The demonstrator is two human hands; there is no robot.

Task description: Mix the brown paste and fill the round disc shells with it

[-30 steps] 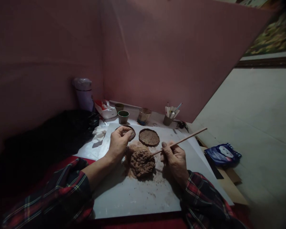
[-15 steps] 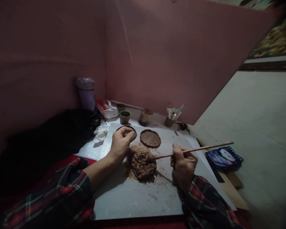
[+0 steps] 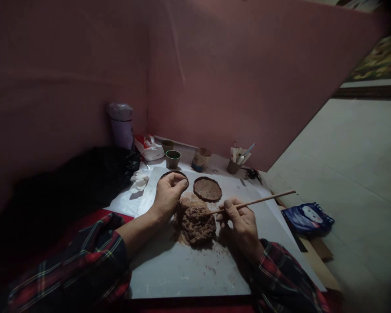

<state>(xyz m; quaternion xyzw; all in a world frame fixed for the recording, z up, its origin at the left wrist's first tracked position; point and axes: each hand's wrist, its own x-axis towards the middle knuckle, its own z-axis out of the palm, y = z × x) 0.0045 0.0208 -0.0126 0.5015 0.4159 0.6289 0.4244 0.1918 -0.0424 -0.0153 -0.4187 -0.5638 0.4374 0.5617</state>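
A lump of brown, crumbly, wet-looking paste (image 3: 198,226) sits on a white board (image 3: 169,274) in front of me. My right hand (image 3: 241,224) is closed around a thin wooden stick (image 3: 263,201), whose left end touches the upper right of the lump. Just above and left of the lump, my left hand (image 3: 169,191) is closed with thumb and fingertips pinched; what they hold, if anything, cannot be made out. Behind that hand is a dark round rim (image 3: 175,173), mostly covered. Beside it lies a shallow round brown dish (image 3: 207,189) with a rough surface.
At the back stand a green-lined cup (image 3: 173,160), a stained clear cup (image 3: 201,160) and a pot of pens and brushes (image 3: 237,161). White crumpled gloves or tissue (image 3: 139,180) and a black bag (image 3: 84,182) lie left. A blue pouch (image 3: 308,217) is at the right.
My right hand has moved left along the stick toward the lump, and the stick's far end now reaches less far right. My left hand keeps its pinch in nearly the same place.
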